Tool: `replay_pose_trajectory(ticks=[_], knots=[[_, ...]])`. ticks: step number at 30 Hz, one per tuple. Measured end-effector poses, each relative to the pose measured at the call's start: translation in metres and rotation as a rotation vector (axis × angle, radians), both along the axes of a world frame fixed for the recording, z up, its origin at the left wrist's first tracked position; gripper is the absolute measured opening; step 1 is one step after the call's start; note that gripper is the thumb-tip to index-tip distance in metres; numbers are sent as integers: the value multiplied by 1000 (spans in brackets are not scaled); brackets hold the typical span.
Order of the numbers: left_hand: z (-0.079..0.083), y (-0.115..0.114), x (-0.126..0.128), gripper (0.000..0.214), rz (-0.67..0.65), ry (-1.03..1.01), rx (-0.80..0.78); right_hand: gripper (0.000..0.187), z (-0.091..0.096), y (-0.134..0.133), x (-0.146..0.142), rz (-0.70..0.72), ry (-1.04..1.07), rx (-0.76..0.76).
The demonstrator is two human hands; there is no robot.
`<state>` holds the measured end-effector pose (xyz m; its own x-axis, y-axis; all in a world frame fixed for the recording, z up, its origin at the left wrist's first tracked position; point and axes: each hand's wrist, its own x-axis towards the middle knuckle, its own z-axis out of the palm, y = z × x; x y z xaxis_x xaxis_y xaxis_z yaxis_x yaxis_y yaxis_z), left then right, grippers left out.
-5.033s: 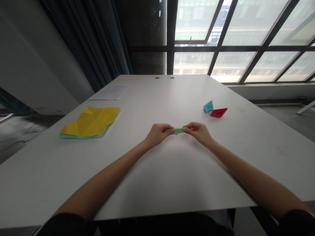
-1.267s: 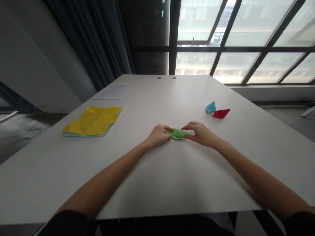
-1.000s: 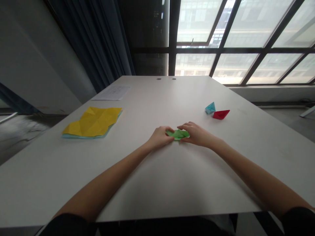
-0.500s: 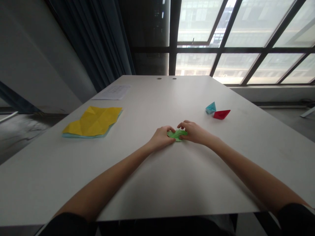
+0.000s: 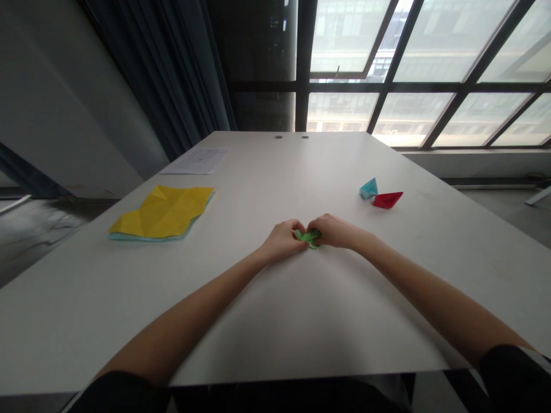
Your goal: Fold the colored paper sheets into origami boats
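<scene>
Here, at frame centre, left hand and right hand each pinch the green paper in their grip; likely light and easily creased, handle by its ends.

Right hand closer in; green paper more covered.

Your daylight enters through the windows, whose panes look nearly washed out, while the curtain side remains dim. Soft shadows lie on the desk near your arms. The folds of the green paper are not sharp, and the wide view stretches toward the edges.
</scene>
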<state>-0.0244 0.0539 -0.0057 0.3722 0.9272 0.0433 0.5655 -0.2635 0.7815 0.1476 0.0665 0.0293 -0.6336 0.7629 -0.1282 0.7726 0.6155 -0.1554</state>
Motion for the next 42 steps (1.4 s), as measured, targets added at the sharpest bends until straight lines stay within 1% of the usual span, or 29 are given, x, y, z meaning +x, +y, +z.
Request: replay_pose_trajectory(ticks=[3, 8, 12, 18, 23, 25, 31, 35, 42], knots=[[0, 1, -1, 26, -11, -11, -6, 18, 2, 3, -4, -10, -61, -1], [2, 2, -1, 22, -26, 8, 14, 24, 5, 6, -10, -19, -152, -5], [4, 1, -1, 17, -41, 44, 41, 23, 7, -1, -11, -51, -171, 20], [6, 0, -2, 16, -33, 79, 58, 20, 13, -16, -15, -99, -224, 83], [8, -1, -2, 16, -30, 86, 69, 19, 14, -16, -16, -127, -244, 124], [7, -1, -2, 16, -34, 89, 79, 20, 12, -13, -15, -103, -252, 115], [3, 2, -2, 19, -57, 88, 124, 23, 8, 0, -11, 25, -251, 113], [2, 3, -2, 18, -83, 87, 153, 22, 9, -2, -10, 27, -256, 124], [8, 0, 0, 15, -136, 108, 164, 17, 10, 1, -5, 47, -232, 92]])
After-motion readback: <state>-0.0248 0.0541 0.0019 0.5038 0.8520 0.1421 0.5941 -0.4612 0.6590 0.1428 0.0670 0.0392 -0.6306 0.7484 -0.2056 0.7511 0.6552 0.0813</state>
